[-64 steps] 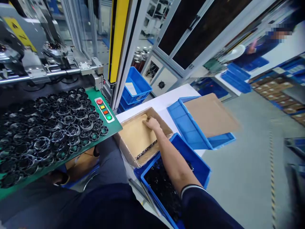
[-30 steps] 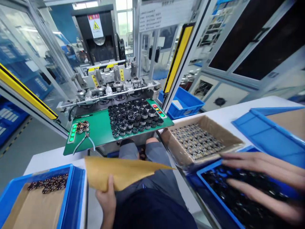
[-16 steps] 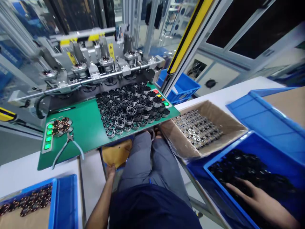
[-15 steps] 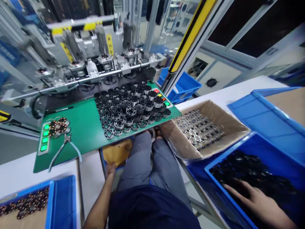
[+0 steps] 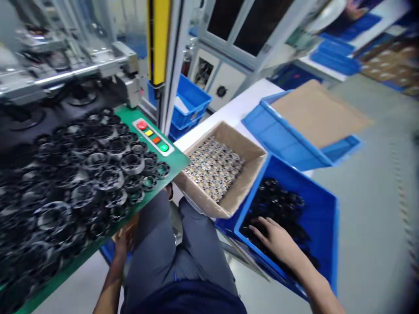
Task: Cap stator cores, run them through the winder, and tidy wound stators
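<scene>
My right hand reaches into a blue bin on the right, its fingers spread and touching a heap of small black parts. No part shows lifted in its fingers. My left hand is low beside my left leg, below the front edge of the green work surface. It lies by a brownish-yellow item that is mostly hidden; the left fingers are blurred and partly covered. Rows of ring-shaped black and metal parts crowd the green surface, some of them stacked.
A cardboard box of flat metal ring parts stands between table and bin. Coloured buttons sit at the green surface's corner. Behind are a yellow-striped post, blue crates and a cardboard sheet on a blue tray.
The view has swung to the right, so the pliers and the copper-wound parts are out of sight. My right hand stays among the black parts; my left remains below the table edge.
</scene>
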A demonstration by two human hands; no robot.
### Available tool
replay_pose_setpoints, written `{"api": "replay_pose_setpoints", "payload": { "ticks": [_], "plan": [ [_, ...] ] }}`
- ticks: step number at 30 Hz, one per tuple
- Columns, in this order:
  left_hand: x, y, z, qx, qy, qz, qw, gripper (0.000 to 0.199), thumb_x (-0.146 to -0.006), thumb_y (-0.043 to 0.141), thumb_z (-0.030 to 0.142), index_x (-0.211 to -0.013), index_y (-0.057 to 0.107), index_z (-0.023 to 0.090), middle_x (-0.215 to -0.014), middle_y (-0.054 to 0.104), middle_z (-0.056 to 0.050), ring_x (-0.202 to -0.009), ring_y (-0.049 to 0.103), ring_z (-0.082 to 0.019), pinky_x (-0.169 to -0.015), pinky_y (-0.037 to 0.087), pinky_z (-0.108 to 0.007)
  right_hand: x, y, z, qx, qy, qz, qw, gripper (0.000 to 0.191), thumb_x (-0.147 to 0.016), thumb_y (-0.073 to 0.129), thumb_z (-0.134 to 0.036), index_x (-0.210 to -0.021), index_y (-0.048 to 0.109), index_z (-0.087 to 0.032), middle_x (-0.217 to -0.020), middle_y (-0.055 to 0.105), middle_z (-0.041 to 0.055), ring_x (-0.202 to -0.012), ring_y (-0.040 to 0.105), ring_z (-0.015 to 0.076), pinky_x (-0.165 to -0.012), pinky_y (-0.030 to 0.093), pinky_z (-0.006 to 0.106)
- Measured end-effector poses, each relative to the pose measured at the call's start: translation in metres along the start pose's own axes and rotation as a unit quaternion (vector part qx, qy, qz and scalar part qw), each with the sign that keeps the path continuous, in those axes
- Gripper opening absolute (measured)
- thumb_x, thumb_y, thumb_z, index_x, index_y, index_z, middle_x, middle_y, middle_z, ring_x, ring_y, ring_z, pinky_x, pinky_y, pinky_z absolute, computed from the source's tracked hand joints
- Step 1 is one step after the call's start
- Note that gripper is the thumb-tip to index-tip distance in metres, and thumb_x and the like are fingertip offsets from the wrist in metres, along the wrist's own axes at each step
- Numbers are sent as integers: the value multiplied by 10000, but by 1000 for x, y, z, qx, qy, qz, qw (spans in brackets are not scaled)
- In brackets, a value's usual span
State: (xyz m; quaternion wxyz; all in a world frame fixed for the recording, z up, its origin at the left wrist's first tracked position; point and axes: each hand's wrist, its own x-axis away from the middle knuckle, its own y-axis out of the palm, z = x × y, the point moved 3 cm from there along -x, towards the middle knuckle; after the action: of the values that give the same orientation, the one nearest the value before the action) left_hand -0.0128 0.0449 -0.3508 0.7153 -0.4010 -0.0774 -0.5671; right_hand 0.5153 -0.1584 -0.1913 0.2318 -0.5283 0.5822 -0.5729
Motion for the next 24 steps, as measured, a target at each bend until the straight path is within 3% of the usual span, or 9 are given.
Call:
{"api": "replay_pose_setpoints", "payload": {
  "ticks": [3,6,9,11,15,18,19,21,24],
  "plan": [
    [4,3,18,13,-11,-49,999,495,-1149,657,641,-1278,762,174,-1172,832,-112,-1012,831,-247,-907,699,-410,1,-3,2,-46,9,-32,998,433,-1152,486,-514,-1146,816,-233,-1158,829,161,-1056,843,309,-1044,691,480],
    [26,-1,44,30,59,-83,994,669,-974,708,811,-1278,771,218,-1333,851,-139,-1282,818,-331,-1066,673,-435,7,-9,5,-76,6,-55,996,416,-1157,522,-517,-1253,808,-230,-1250,830,160,-1187,820,329,-1152,650,520],
    [74,1,87,31,168,-119,978,811,-782,865,831,-1338,792,245,-1469,819,-128,-1406,754,-370,-1231,603,-478,13,-14,9,-102,-11,-77,992,440,-1148,561,-519,-1390,766,-214,-1372,829,178,-1259,815,345,-1205,627,548],
    [119,12,129,9,280,-168,945,682,-882,839,760,-1326,815,242,-1388,844,-126,-1271,802,-343,-1182,628,-469,14,-17,12,-118,-31,-88,989,429,-1139,586,-500,-1415,750,-216,-1423,827,178,-1314,806,351,-1221,620,541],
    [202,57,232,-92,522,-235,814,288,-1100,724,513,-1131,865,263,-1131,879,-64,-1055,825,-264,-1009,638,-379,11,-17,16,-148,-63,-91,983,377,-1134,596,-460,-1397,745,-236,-1435,829,162,-1368,785,367,-1236,603,547],
    [230,121,299,-306,604,-263,687,232,-1149,665,349,-1129,885,278,-1161,886,-44,-1080,822,-246,-974,612,-369,9,-16,20,-174,-75,-93,977,376,-1143,589,-489,-1399,736,-255,-1430,826,147,-1351,794,356,-1232,602,532],
    [232,146,313,-410,605,-274,626,230,-1150,662,304,-1182,889,289,-1227,887,-43,-1167,822,-253,-1012,613,-375,9,-16,21,-183,-76,-94,976,383,-1148,586,-511,-1401,733,-264,-1430,827,142,-1347,797,357,-1228,601,532],
    [231,193,332,-498,590,-297,562,135,-1023,811,200,-1086,912,265,-1122,897,-57,-1116,842,-284,-989,633,-392,12,-18,25,-203,-74,-95,972,408,-1149,587,-557,-1401,732,-271,-1426,831,146,-1336,801,379,-1218,597,558],
    [225,246,331,-582,565,-331,482,167,-833,979,122,-944,875,192,-945,866,-61,-974,840,-275,-950,671,-418,15,-20,31,-244,-63,-93,963,393,-1115,635,-543,-1368,747,-263,-1418,831,159,-1316,795,404,-1200,585,584]
  ]
}}
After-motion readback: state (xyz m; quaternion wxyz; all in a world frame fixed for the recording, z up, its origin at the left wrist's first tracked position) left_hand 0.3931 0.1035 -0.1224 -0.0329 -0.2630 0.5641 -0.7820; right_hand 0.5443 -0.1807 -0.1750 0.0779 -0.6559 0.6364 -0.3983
